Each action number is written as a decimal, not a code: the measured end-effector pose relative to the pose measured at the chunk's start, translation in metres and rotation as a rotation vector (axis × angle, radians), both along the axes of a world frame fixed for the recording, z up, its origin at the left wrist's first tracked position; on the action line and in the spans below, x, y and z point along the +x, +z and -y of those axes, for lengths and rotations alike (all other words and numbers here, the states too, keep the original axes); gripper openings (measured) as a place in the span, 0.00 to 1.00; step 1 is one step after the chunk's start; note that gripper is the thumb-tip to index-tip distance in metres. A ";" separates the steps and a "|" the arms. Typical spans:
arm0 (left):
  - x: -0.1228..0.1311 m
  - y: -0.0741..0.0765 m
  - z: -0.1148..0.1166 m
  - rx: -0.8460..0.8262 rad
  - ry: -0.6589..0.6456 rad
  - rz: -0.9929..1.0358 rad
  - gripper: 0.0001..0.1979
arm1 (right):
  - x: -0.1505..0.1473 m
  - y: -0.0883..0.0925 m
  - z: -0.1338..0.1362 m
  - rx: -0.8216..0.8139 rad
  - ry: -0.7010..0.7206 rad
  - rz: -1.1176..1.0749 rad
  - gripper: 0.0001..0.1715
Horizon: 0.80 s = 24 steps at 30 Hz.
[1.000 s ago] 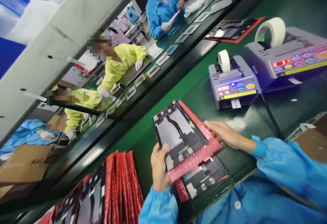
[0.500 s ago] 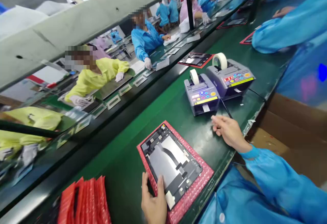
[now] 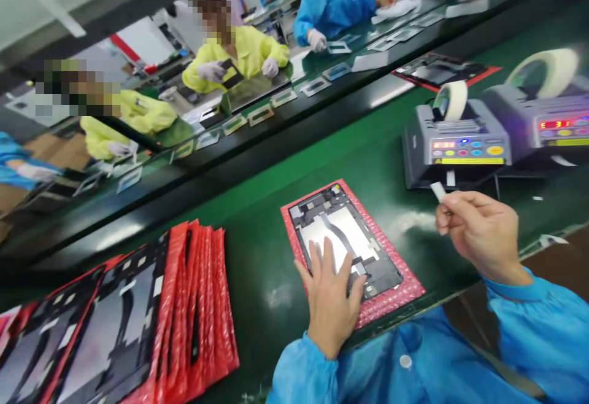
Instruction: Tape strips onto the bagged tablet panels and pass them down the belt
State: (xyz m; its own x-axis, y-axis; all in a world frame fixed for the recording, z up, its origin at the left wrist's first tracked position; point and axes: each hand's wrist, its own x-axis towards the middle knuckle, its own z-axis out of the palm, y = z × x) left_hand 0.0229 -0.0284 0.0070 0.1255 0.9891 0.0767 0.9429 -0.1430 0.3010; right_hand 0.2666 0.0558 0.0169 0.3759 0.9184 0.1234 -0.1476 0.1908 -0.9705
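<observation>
A flat device panel [image 3: 384, 269] with silver plates and a dark curved cable lies on a red bubble-wrap sheet [image 3: 409, 287] on the green bench. My left hand [image 3: 332, 296] rests on the panel's lower left part, fingers spread. Above the bench to the right, my right hand [image 3: 483, 229] pinches a short piece of white tape [image 3: 438, 191] between thumb and fingers. Just beyond it is a grey tape dispenser [image 3: 460, 137] with a roll on top and a strip sticking out of its front.
A second tape dispenser [image 3: 547, 112] stands at the right. Red-wrapped panels [image 3: 197, 306] are stacked at the lower left. Another panel [image 3: 442, 71] lies farther back. Across a raised rail, people in yellow and blue handle parts beside a row of small frames [image 3: 261, 114].
The view has turned left and come closer to the dispensers. My left hand has moved from the panel's edge onto its surface. White tape now shows in my right hand's pinch.
</observation>
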 end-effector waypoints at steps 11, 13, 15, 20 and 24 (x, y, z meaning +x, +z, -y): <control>-0.003 -0.006 -0.049 0.072 0.113 -0.165 0.22 | -0.117 -0.001 -0.114 -0.372 1.388 0.721 0.14; -0.003 -0.006 -0.048 0.077 0.119 -0.183 0.22 | -0.126 -0.008 -0.124 -0.430 1.429 0.784 0.13; -0.003 -0.006 -0.048 0.077 0.119 -0.199 0.23 | -0.129 -0.011 -0.127 -0.439 1.433 0.834 0.11; -0.004 -0.006 -0.049 0.068 0.082 -0.222 0.23 | -0.132 -0.011 -0.122 -0.414 1.389 0.935 0.08; -0.006 -0.008 -0.049 0.055 0.012 -0.224 0.23 | -0.139 -0.011 -0.119 -0.407 1.275 1.007 0.09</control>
State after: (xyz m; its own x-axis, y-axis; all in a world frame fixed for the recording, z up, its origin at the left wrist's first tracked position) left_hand 0.0167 0.0211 -0.0015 0.1333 0.9858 0.1022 0.9871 -0.1414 0.0758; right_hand 0.1278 0.1744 0.0059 -0.6610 0.5837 -0.4715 0.6701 0.1765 -0.7209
